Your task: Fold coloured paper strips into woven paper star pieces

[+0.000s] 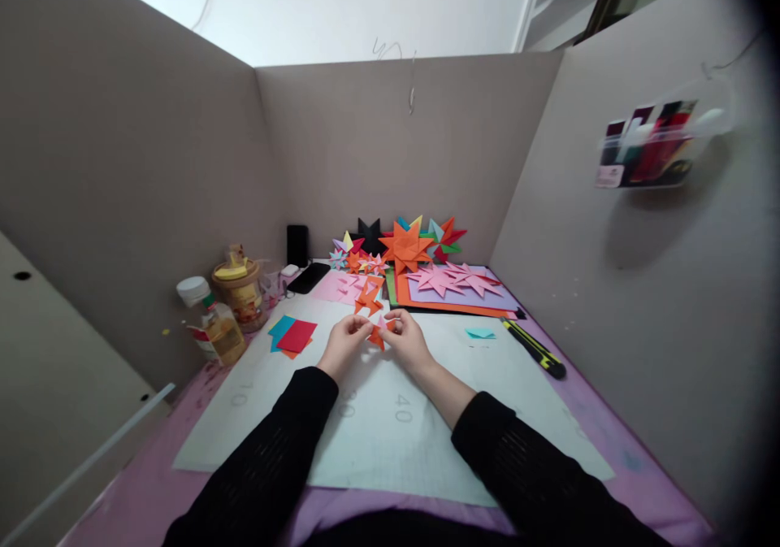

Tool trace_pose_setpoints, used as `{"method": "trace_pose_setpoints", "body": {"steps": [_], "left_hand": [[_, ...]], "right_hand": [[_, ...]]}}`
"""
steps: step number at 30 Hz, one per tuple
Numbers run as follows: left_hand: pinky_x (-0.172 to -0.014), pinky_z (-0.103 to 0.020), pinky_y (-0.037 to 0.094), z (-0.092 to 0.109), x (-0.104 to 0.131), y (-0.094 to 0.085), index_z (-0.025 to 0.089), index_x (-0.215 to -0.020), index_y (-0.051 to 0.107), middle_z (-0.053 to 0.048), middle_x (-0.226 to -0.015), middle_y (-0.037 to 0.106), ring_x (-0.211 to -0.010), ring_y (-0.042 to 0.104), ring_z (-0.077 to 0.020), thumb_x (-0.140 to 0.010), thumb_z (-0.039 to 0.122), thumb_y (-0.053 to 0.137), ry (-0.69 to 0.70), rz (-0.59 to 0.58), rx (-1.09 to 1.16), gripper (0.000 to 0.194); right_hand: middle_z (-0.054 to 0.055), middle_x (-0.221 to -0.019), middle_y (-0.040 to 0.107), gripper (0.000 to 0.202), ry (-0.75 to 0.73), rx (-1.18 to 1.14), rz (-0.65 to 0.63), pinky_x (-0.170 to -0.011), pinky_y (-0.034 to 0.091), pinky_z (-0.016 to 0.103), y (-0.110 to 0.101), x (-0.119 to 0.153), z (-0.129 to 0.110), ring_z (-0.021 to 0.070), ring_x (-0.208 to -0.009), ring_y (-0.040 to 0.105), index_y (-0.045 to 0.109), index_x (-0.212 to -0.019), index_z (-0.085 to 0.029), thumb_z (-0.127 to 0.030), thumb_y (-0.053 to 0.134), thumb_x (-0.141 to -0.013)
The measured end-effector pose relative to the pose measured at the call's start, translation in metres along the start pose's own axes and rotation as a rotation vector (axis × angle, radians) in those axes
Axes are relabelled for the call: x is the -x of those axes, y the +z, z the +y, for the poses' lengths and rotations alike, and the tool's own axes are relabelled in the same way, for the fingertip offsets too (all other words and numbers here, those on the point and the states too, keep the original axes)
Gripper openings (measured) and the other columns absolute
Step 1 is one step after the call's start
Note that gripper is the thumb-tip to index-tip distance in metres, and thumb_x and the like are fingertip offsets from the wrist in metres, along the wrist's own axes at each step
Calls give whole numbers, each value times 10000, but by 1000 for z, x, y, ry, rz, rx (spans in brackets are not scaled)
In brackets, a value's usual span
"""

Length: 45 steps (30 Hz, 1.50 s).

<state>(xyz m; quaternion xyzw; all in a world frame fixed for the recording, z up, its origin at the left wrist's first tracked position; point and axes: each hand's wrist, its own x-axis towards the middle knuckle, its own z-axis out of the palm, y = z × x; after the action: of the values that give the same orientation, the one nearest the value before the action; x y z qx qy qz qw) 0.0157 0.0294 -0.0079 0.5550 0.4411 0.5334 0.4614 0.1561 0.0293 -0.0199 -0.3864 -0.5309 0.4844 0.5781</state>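
Note:
Between my two hands, a little above the white mat (371,449), is a small folded paper star (379,337) in orange and pink. My left hand (347,342) pinches its left side with thumb and fingertips. On the other side, my right hand (407,340) grips it the same way. The fingers cover part of the folds. Just beyond my hands lie orange folded paper pieces (368,297). Red paper squares (297,336) and blue ones lie overlapped to the left. A folded turquoise paper piece (481,333) rests to the right.
Finished paper stars (407,246) in several colours stand at the back, with pink stars (442,279) on stacked coloured sheets. A utility knife (536,350) lies at right. A glue bottle (223,332), a tub (240,287) and a phone (309,278) are at left. Grey partitions enclose the desk.

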Motion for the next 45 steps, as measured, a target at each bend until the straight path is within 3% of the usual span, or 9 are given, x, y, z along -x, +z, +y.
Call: {"method": "trace_pose_setpoints", "body": {"steps": [8, 19, 23, 28, 32, 35, 45], "left_hand": [[-543, -214, 376, -1, 0, -1, 133, -631, 589, 5, -582, 582, -540, 514, -105, -633, 380, 659, -12, 34, -3, 257], [-567, -233, 419, -4, 0, 0, 125, -650, 614, -35, -617, 610, -574, 548, -129, -639, 387, 655, -29, 88, 59, 265], [-545, -233, 414, 0, 2, 2, 125, -660, 609, -36, -609, 603, -558, 541, -128, -642, 391, 657, -64, 54, 96, 270], [-533, -212, 383, 3, 4, 4, 113, -680, 603, -36, -640, 611, -554, 522, -106, -642, 368, 670, -92, -79, 93, 266], [-485, -197, 329, -1, 2, 3, 115, -586, 566, 4, -547, 548, -490, 458, -78, -614, 371, 684, -56, -21, 31, 283], [-467, -197, 307, -5, 1, 1, 125, -566, 554, 19, -516, 520, -468, 438, -75, -606, 395, 683, -46, 5, 33, 302], [-495, -202, 339, -4, 2, 2, 119, -611, 590, -17, -579, 573, -526, 487, -101, -578, 400, 711, -82, 7, 78, 308]], "right_hand": [[-71, -504, 440, 239, -24, 61, -7, -440, 309, 198, -5, -3, 11, 79, -443, 386, 521, -791, -183, -343, 642, -660], [-77, -492, 403, 270, -39, 130, -24, -442, 285, 199, -3, -1, 7, 73, -437, 350, 537, -794, -176, -385, 641, -658], [-85, -476, 386, 267, -41, 153, 19, -422, 257, 192, -2, -1, 3, 66, -422, 322, 524, -798, -173, -367, 638, -654], [-92, -477, 405, 262, -20, 100, 23, -431, 272, 192, -1, 0, -2, 65, -418, 334, 500, -816, -180, -332, 634, -649], [-100, -454, 374, 265, -12, 92, 15, -424, 254, 192, -1, -1, 0, 63, -403, 325, 511, -790, -178, -350, 646, -641], [-84, -467, 431, 290, -3, 49, 9, -437, 281, 197, -2, -3, 4, 74, -417, 374, 513, -793, -178, -384, 651, -644], [-71, -482, 434, 283, -58, 144, 34, -435, 275, 207, -2, -2, 5, 81, -429, 367, 534, -780, -180, -409, 645, -658]]}}
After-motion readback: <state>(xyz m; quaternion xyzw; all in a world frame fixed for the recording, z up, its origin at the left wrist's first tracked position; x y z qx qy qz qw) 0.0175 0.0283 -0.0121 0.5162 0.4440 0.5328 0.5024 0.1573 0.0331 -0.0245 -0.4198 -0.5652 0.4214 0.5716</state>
